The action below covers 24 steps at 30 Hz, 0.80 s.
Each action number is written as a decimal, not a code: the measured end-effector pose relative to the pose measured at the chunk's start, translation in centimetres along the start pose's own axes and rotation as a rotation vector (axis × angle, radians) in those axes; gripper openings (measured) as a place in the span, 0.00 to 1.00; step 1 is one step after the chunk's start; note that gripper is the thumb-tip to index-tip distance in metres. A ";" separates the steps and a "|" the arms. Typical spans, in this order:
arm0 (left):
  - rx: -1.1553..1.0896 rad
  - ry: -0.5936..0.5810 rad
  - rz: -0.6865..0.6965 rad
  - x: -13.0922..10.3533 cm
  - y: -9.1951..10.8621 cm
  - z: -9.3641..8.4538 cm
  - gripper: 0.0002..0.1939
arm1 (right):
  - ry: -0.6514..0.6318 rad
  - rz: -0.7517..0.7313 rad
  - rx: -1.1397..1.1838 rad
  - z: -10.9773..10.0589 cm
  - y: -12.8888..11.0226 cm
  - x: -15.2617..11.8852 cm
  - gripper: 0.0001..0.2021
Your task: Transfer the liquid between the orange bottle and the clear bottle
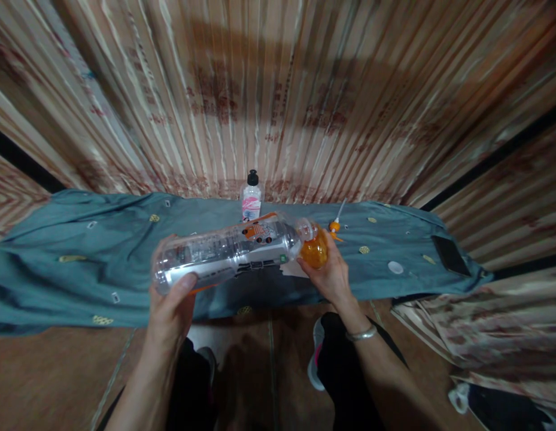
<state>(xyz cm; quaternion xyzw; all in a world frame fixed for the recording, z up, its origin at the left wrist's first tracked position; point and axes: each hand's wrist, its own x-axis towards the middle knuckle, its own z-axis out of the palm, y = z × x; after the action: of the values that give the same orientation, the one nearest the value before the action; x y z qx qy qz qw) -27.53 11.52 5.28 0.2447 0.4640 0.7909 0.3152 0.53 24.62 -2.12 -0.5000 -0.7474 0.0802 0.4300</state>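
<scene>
My left hand (172,311) is wrapped round the base end of a large clear plastic bottle (219,254) with an orange and white label. The bottle is tilted nearly flat, its neck pointing right. In my right hand (332,278) is a small clear bottle (316,249) holding orange liquid. The large bottle's neck is at the small bottle's mouth; whether they touch I cannot tell. Behind them, an orange pump head (334,227) with a thin pale tube lies on the cloth. A bottle with a black cap and pink-and-white label (251,202) stands upright at the back.
A teal patterned cloth (102,263) covers the long narrow surface. Towards its right end lie a dark phone (451,255) and a pale round item (395,267). A pleated curtain (269,108) hangs directly behind. Below are the tiled floor (246,383) and my feet.
</scene>
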 end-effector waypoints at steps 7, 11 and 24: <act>-0.046 -0.033 -0.011 -0.2 0.1 0.2 0.34 | -0.012 0.033 0.018 -0.1 -0.2 0.2 0.46; -0.033 -0.042 -0.031 -0.4 0.4 0.5 0.39 | -0.044 0.048 0.036 -0.3 -0.3 0.3 0.47; -0.044 -0.055 -0.047 -0.9 -0.5 -0.8 0.40 | 0.013 0.002 0.044 0.2 0.0 0.6 0.43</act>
<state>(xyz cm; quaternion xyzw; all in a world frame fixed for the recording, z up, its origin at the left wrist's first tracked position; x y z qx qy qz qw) -27.33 10.66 4.38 0.2483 0.4431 0.7864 0.3516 0.27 25.15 -1.90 -0.4918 -0.7420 0.0939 0.4459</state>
